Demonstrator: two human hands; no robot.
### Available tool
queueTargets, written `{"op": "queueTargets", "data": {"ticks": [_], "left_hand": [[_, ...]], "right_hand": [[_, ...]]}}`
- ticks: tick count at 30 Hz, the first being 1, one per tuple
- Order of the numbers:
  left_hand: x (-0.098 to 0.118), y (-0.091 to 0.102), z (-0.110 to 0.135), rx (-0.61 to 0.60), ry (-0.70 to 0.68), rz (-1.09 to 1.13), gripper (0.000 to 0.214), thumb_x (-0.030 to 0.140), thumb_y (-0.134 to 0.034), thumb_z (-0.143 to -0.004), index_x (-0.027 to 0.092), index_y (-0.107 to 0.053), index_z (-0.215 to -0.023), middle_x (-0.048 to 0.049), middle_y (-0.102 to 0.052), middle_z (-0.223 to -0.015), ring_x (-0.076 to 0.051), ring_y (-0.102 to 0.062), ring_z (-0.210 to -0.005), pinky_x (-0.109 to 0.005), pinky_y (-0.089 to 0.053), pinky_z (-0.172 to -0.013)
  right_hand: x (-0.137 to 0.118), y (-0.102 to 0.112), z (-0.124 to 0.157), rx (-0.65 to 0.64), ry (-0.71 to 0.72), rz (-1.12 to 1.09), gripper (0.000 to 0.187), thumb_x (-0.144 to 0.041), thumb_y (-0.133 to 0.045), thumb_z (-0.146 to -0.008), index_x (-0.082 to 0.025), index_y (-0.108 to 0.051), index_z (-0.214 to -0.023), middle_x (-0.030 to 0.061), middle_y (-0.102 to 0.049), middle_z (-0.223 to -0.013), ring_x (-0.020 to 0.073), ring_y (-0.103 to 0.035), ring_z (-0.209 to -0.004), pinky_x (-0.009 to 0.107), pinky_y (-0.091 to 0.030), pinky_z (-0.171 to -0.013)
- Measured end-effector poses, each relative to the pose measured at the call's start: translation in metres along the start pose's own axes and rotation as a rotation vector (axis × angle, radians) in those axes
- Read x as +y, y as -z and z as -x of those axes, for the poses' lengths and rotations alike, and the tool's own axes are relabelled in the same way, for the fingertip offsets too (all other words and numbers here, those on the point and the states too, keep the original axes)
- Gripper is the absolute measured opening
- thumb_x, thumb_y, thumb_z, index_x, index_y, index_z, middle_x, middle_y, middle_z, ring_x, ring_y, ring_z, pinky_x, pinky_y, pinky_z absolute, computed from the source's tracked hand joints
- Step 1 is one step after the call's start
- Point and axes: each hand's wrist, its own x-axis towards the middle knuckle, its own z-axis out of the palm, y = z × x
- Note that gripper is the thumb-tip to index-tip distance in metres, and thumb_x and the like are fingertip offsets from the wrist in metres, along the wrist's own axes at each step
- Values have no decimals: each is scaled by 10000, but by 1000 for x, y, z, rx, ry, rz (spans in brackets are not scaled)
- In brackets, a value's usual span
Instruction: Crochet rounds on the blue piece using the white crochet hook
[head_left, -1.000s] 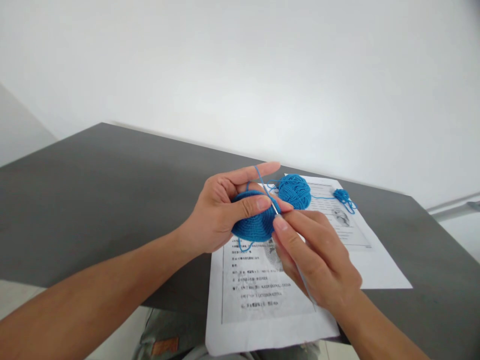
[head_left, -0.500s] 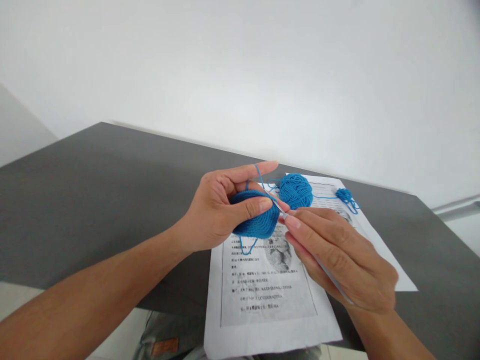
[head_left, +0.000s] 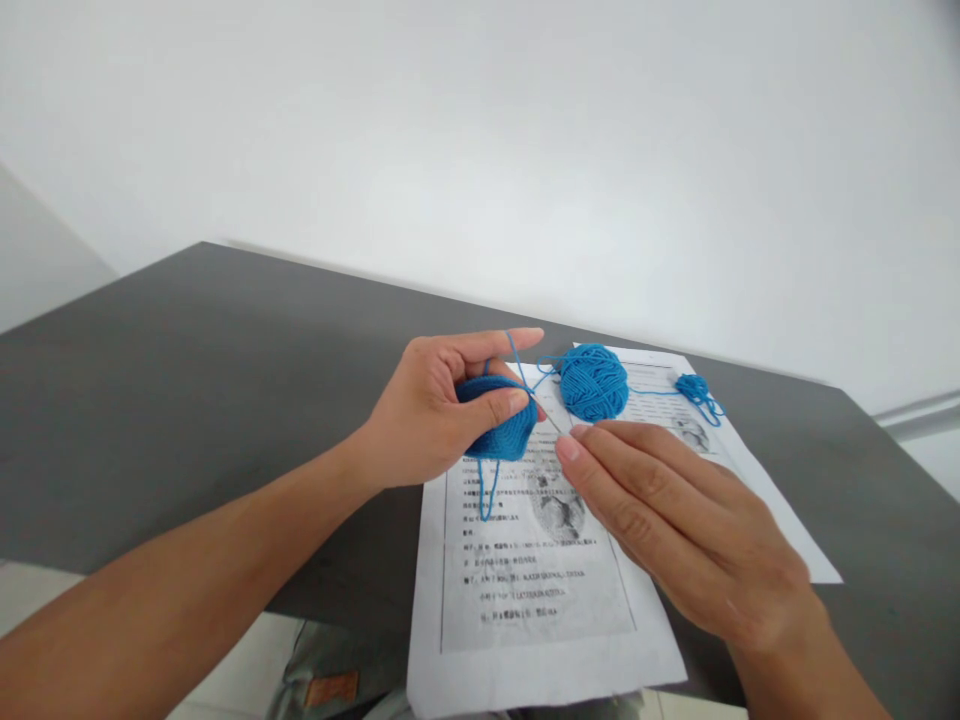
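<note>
On the left hand (head_left: 431, 405), the grip pinches the blue crocheted piece (head_left: 504, 440) between thumb and fingers, index finger stretched out with a strand of yarn (head_left: 513, 350) over it. The right hand's (head_left: 682, 530) grip presses thumb and fingertips together on a slim crochet hook (head_left: 549, 416), its tip at the piece's edge. The piece is in the air above the front printed sheet (head_left: 465, 675), and a yarn loop (head_left: 485, 518) hangs beneath it. That sheet overhangs the desk's (head_left: 225, 400) near edge (its lower corners curve slightly). Toward the desk's far edge, a blue yarn ball (head_left: 594, 383) sits on the paper; a small yarn bundle (head_left: 692, 387) lies on the rear printed sheet (head_left: 787, 550), nearer the desk's far right corner.
</note>
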Motion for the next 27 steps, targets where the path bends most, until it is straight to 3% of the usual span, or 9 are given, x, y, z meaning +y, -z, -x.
{"op": "queueTargets", "data": {"ticks": [6,14,18,21,24,27], "left_hand": [[1,4,-1,-67,-44,-140,578,169,-780,-848,95,-731,-1419,-79,-840,-836,-150,-692,-660,-249,-552,-609],[-3,8,-2,-210,-137,-146,391,194,-778,-889,123,-828,-1270,-108,-842,-840,-199,-746,-727,-307,-603,-716],[-3,8,0,-221,-132,-110,484,170,-761,-893,149,-775,-1376,-91,-828,-821,-178,-713,-673,-294,-565,-651],[-3,8,0,-212,-149,-123,480,176,-742,-906,142,-770,-1384,-100,-831,-820,-189,-714,-687,-307,-575,-654],[-3,7,0,-200,-176,-150,459,197,-733,-923,135,-772,-1376,-111,-845,-845,-197,-717,-711,-329,-600,-685],[-5,5,1,-155,-189,-167,479,240,-750,-933,119,-752,-1397,-104,-851,-856,-190,-717,-731,-323,-614,-715]], "right_hand": [[0,0,0,16,-14,-40,335,-15,-603,-984,-17,-717,-1299,174,-815,-1152,300,-770,-1083,418,-713,-877],[3,0,-4,194,-264,-281,404,1,-751,-909,-212,-783,-1251,63,-850,-974,241,-828,-851,371,-727,-764],[6,-1,0,242,-391,-417,476,-4,-767,-900,-268,-786,-1296,40,-856,-1000,245,-834,-860,401,-726,-748],[8,-4,3,305,-426,-508,508,8,-769,-886,-279,-791,-1304,16,-846,-885,230,-819,-744,387,-712,-664],[6,-12,3,371,-518,-671,422,-18,-744,-918,-270,-817,-1249,9,-834,-807,196,-783,-617,343,-684,-552],[2,-24,-1,517,-727,-977,248,-116,-702,-993,-256,-847,-1137,8,-813,-733,183,-774,-569,297,-670,-480]]}}
